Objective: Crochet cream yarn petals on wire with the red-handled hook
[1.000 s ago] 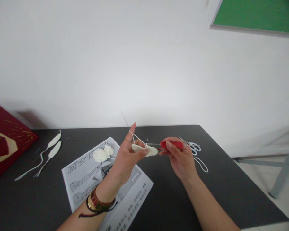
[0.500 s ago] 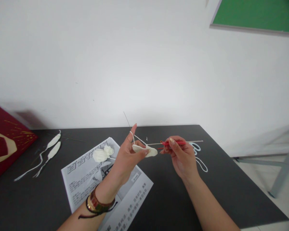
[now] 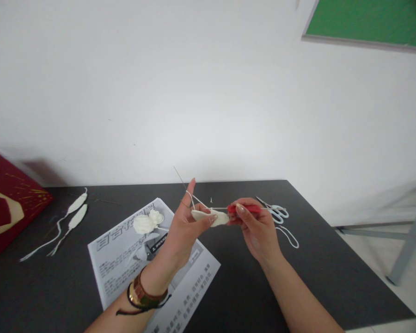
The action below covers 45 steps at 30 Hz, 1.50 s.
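Observation:
My left hand (image 3: 185, 226) pinches a small white crochet piece (image 3: 220, 219) between thumb and fingers. White yarn (image 3: 201, 200) loops around its raised index finger and runs down to the piece. A thin wire (image 3: 180, 176) sticks up behind that finger. My right hand (image 3: 256, 226) grips a crochet hook (image 3: 249, 209) by its red handle. The hook's metal shaft points left and meets the top edge of the piece. Fingers of my right hand are at the piece's right end; whether they touch it I cannot tell.
On the black table (image 3: 242, 291) lie a printed sheet (image 3: 201, 282) with a small white yarn ball (image 3: 143, 224) on it, two white crocheted petals (image 3: 78, 215) with yarn tails, and light-blue scissors (image 3: 280, 213) beside a yarn strand (image 3: 291, 238). A red bag (image 3: 14, 203) stands left.
My right hand has moved left with the crochet hook, up to the white piece. The scissors now show more fully behind it. My left hand has barely shifted.

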### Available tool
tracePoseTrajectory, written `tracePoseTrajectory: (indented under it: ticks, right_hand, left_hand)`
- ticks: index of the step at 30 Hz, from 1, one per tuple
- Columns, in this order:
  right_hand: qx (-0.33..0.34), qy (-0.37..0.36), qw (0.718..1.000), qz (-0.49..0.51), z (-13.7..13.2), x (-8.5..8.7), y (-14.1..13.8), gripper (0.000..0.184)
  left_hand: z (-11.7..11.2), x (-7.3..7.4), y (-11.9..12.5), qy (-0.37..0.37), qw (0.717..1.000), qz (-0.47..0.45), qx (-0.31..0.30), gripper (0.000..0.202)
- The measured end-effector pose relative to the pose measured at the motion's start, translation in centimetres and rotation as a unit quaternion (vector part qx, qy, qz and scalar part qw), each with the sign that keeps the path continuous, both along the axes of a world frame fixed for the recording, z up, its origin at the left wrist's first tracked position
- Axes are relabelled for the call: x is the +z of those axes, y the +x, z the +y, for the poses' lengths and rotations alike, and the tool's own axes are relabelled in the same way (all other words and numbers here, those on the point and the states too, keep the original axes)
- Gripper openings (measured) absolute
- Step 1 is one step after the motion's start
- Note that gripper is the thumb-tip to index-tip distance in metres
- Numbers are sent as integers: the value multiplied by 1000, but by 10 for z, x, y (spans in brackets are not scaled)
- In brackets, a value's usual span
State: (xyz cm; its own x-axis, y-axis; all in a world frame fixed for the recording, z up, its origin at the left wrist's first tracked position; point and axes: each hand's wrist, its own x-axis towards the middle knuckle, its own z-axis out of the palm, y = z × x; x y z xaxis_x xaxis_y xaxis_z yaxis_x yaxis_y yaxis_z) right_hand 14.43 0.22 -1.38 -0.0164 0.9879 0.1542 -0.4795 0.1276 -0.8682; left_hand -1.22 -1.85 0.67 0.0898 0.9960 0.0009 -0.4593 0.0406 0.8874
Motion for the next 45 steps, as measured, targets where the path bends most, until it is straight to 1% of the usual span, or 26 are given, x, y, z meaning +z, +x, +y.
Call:
tracePoseTrajectory:
  ticks: [3, 6, 12, 17, 21, 25, 29, 37, 45]
  right_hand:
    - [-2, -9, 1000, 6, 1, 1, 0, 10]
    - [11, -24, 999, 24, 1, 2, 0, 11]
    - [25, -39, 998, 44, 0, 4, -1, 13]
    - [24, -34, 998, 43, 0, 3, 0, 13]
    - [27, -23, 999, 11, -3, 1, -2, 13]
    - [49, -12, 998, -21, -5, 0, -3, 16]
    - [65, -16, 998, -19, -5, -1, -2, 21]
    - [57, -22, 998, -6, -5, 1, -2, 18]
    - [57, 1, 998, -22, -6, 2, 0, 14]
  left_hand:
    - [-1, 0, 1, 4, 1000, 1, 2, 92]
    - [-2, 0, 2, 6, 1000, -2, 5, 94]
    - [-2, -2, 2, 4, 1000, -17, 2, 90]
    - [-2, -3, 2, -1, 999, -38, -9, 89]
    - [-2, -3, 2, -8, 999, -44, -6, 88]
    - [-1, -4, 3, -2, 999, -46, -9, 87]
    - [-1, -6, 3, 4, 999, -45, -7, 88]
    - [-1, -4, 2, 3, 998, -52, -21, 89]
    - [0, -4, 1, -3, 998, -62, -15, 90]
